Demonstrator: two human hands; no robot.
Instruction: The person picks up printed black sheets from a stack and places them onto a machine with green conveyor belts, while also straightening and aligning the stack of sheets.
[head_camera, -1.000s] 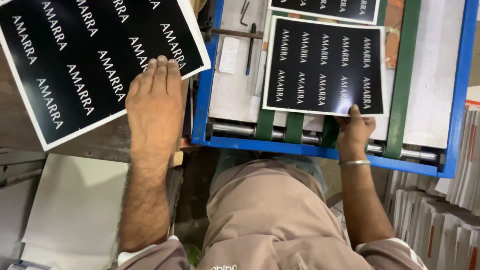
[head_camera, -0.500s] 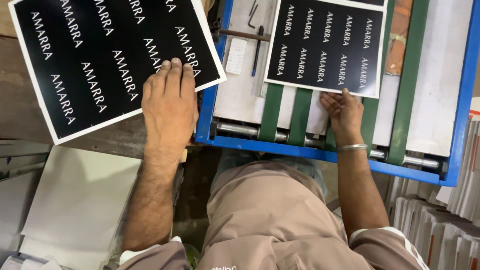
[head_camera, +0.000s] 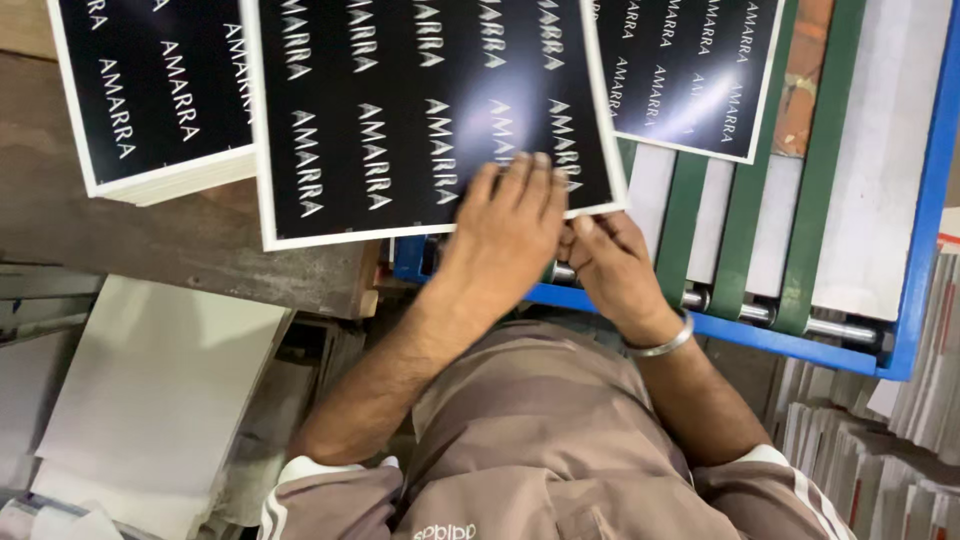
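A black printed sheet with a white border (head_camera: 420, 110) lies partly over the blue-framed feeder table (head_camera: 930, 200). My left hand (head_camera: 505, 235) presses flat on the sheet's near right corner, fingers spread on top. My right hand (head_camera: 615, 270) sits just right of it, its fingers curled at the sheet's near edge, pinching that corner from below. A stack of the same black sheets (head_camera: 150, 100) rests at the far left on a worn wooden bench (head_camera: 150, 250). Another black sheet (head_camera: 690, 70) lies further in on the feeder, over green belts (head_camera: 685, 225).
White boards (head_camera: 150, 390) lie low at the left beside my knees. Stacked paper edges (head_camera: 880, 440) fill the lower right. A metal roller (head_camera: 840, 328) runs along the feeder's near edge.
The view has zoomed and shifted. My left hand has slid a sheet off the left stack rightwards onto the feeder. My right hand has left the earlier sheet and come to this sheet's corner.
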